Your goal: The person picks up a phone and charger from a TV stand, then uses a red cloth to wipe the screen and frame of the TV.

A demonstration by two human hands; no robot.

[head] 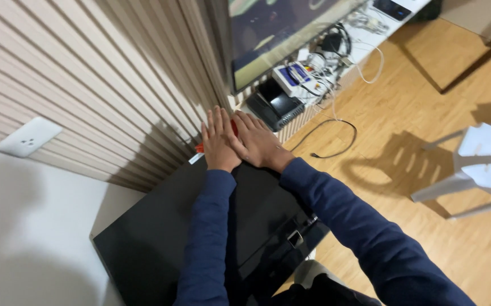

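Observation:
Both my arms in dark blue sleeves reach forward over a black glossy cabinet (155, 238). My left hand (218, 143) and my right hand (255, 141) lie side by side, fingers extended, at the cabinet's far corner by the slatted wall panel (98, 85). Between and under the hands shows a small red object (233, 126), with an orange-red bit and a white label (197, 154) sticking out at the left. Whether either hand grips it is hidden.
A white wall socket (28, 136) sits at the left. Beyond the hands a low shelf holds a black console (276, 105), a grey game console (293, 76) and tangled cables under a screen (274, 34). A white chair (477, 164) stands right on the wooden floor (404, 141).

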